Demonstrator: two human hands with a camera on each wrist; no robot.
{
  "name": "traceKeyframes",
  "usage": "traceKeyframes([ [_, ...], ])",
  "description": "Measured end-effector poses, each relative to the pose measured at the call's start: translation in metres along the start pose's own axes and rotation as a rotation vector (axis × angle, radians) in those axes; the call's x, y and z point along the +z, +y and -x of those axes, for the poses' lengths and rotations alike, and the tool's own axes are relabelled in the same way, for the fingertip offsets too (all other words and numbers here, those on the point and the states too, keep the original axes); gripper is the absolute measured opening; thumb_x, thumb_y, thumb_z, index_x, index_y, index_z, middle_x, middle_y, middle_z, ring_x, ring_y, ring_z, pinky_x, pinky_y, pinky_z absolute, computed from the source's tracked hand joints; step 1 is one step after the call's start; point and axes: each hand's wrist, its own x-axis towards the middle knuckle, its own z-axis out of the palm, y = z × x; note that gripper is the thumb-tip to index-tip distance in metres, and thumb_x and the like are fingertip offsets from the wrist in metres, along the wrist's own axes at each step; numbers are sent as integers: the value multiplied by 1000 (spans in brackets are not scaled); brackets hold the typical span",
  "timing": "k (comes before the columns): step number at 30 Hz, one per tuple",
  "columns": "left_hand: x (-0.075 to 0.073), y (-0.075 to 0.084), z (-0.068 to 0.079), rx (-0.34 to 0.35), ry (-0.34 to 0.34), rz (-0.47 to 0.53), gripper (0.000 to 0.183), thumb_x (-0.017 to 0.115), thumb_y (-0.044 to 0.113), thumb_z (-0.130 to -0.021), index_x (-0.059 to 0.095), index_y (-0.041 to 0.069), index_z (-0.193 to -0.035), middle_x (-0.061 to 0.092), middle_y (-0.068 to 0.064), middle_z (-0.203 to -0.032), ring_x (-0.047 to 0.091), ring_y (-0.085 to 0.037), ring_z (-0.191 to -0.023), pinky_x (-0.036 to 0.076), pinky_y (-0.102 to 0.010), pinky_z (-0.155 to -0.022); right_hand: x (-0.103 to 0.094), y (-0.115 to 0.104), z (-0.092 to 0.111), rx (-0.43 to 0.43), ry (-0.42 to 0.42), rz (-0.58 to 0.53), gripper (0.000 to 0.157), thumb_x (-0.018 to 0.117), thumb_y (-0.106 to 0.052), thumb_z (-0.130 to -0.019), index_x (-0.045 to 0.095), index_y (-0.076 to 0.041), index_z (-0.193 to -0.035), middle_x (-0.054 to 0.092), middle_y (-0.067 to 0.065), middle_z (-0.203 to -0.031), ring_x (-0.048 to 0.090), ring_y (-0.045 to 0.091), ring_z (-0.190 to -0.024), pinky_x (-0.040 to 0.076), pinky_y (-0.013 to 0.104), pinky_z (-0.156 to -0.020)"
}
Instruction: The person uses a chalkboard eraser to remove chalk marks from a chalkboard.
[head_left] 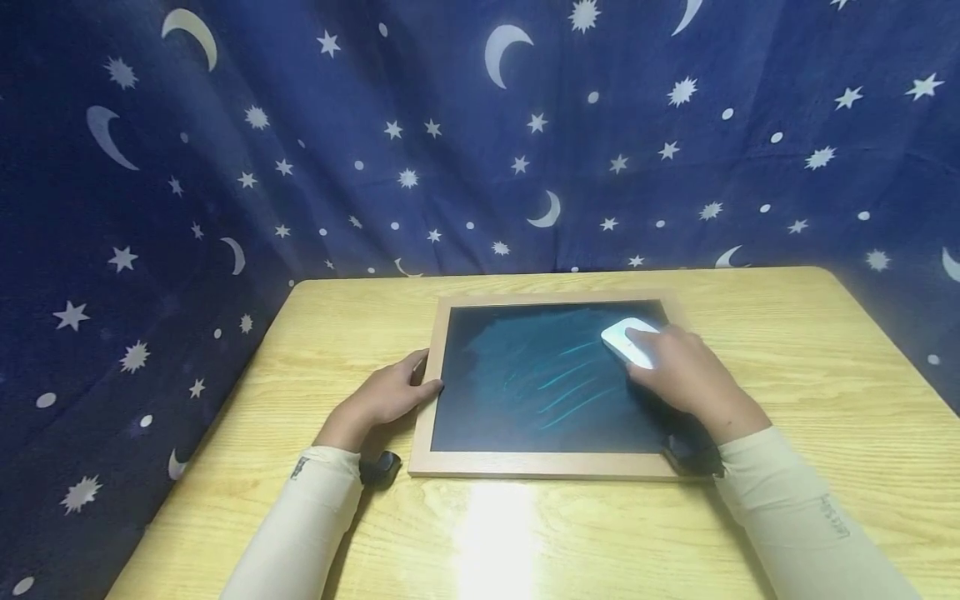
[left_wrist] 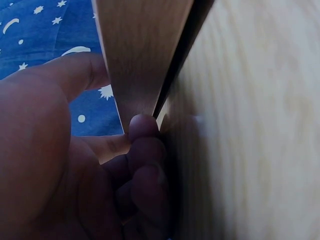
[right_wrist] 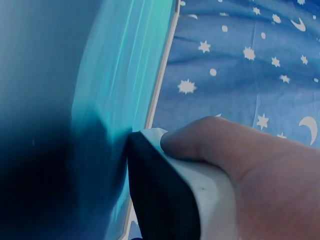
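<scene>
A wood-framed chalkboard (head_left: 525,400) lies flat on the table, with smeared blue-green chalk and several brighter streaks across its dark face. My left hand (head_left: 386,393) grips the board's left side, thumb over the frame (left_wrist: 137,55) and fingers curled against its outer edge. In my right hand (head_left: 686,371) is a white-backed chalkboard eraser (head_left: 628,340), held near the board's upper right. The right wrist view shows the thumb on the white back of the eraser and its dark felt (right_wrist: 162,195) side against the chalk-smeared surface. The far fingers of the right hand are hidden there.
The light wooden table (head_left: 337,333) extends around the board on all sides. A dark blue curtain (head_left: 450,100) with moons and stars hangs behind and to the left and right. Dark wrist devices sit under both wrists, the left one (head_left: 381,471) beside the board's corner.
</scene>
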Motion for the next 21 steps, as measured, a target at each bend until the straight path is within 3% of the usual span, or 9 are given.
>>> traceKeyframes([
  [10, 1, -2, 0, 1, 7, -12, 73, 56, 52, -97, 31, 23, -158, 58, -16, -143, 56, -36, -129, 43, -54, -106, -5, 14, -1, 87, -43, -20, 58, 65, -22, -91, 52, 1, -142, 62, 36, -122, 58, 56, -109, 45, 67, -94],
  [14, 1, -1, 0, 4, 6, -11, 73, 56, 52, -97, 30, 22, -158, 58, -17, -143, 57, -37, -129, 43, -55, -107, -5, 13, -1, 92, -36, -26, 57, 65, -22, -91, 52, 1, -142, 60, 36, -124, 58, 56, -110, 45, 67, -95],
  [21, 1, -2, -1, -5, 2, -13, 72, 55, 52, -97, 30, 23, -158, 60, -17, -140, 59, -36, -127, 44, -54, -106, -4, 6, 0, 80, -12, 5, 55, 65, -22, -92, 54, -1, -141, 45, 33, -141, 60, 58, -106, 46, 68, -93],
])
